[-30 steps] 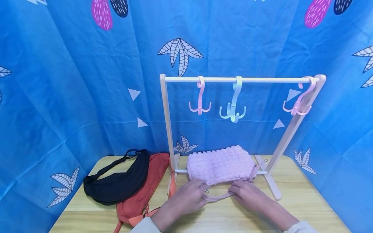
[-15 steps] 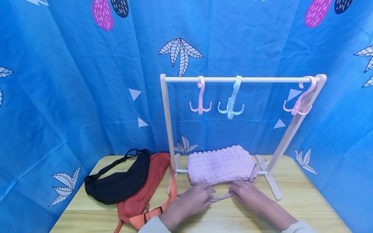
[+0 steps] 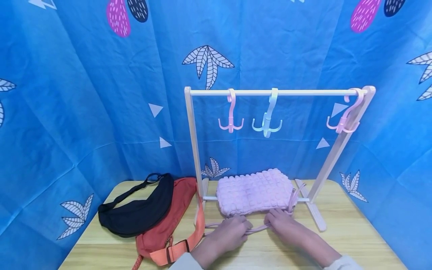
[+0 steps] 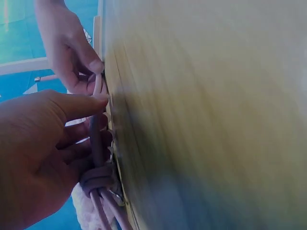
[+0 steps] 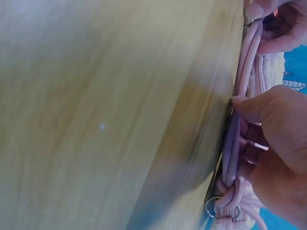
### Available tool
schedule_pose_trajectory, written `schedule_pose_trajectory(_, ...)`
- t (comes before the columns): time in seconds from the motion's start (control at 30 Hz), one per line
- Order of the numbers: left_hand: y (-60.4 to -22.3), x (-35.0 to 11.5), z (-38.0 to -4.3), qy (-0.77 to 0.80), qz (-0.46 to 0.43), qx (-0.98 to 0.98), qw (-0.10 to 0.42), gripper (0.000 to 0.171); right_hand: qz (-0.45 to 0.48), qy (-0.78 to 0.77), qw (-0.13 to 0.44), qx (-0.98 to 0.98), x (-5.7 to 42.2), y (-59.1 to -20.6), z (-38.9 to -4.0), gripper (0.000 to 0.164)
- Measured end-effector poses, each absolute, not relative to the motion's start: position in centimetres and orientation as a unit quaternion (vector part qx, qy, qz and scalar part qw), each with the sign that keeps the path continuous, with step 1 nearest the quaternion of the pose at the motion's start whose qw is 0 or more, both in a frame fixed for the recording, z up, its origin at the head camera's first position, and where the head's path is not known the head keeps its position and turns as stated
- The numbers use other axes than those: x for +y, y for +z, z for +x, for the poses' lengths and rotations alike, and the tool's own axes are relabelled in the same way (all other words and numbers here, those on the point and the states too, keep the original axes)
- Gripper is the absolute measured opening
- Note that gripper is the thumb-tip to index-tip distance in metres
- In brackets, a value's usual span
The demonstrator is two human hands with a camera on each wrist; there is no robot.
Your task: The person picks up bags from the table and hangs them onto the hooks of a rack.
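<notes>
A lilac puffy woven handbag lies on the table beneath the rack, its strap lying along its near side. My left hand grips the strap just in front of the bag. A short way to its right, my right hand holds the same strap between thumb and fingers. In the left wrist view the strap passes under the left thumb and ends in a knot near metal hardware. The right wrist view shows the doubled strap and a knot beside a metal ring.
A wooden rack's top bar carries a pink hook, a light blue hook and another pink hook. At left, a black waist bag overlaps a red bag with an orange strap. Blue cloth surrounds the table.
My left hand has slid right and toward the near side along the strap, closer to the right hand, uncovering strap at its left. The right hand stays nearly still. The light blue hook has turned slightly.
</notes>
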State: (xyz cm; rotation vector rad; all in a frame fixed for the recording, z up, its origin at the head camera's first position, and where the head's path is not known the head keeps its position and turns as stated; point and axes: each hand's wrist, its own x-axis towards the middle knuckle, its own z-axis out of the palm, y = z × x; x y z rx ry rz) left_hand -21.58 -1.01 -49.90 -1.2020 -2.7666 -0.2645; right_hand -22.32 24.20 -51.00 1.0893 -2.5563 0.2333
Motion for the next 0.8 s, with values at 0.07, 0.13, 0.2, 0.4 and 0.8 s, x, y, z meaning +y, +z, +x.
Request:
schedule_pose_trajectory(0.07, -50.0, -0.8, -21.4, -0.084, -0.395, -0.913, 0.065, 0.024, 0.378, 0.08, 0.164, -0.907, 24.0, -51.0, -22.2, 0.016)
schedule_pose_trajectory(0.13, -50.2, -0.7, -21.3, -0.08, -0.393, -0.913, 0.074, 0.022, 0.369, 0.078, 0.146, -0.914, 23.9, -51.0, -22.2, 0.014)
schedule_pose_trajectory(0.2, -50.3, -0.5, -21.3, -0.08, -0.387, -0.915, 0.077, 0.021, 0.359, 0.077, 0.131, -0.921, 23.8, -50.9, -22.1, 0.011)
schedule_pose_trajectory(0.4, -50.7, 0.1, -21.1, -0.096, -0.367, -0.924, 0.052, 0.024, 0.335, 0.081, 0.105, -0.933, 23.4, -50.9, -21.8, 0.009)
schedule_pose_trajectory(0.8, -50.5, 0.6, -21.1, -0.088, -0.371, -0.923, 0.043, 0.016, 0.321, 0.091, 0.094, -0.938, 23.2, -51.2, -21.7, 0.01)
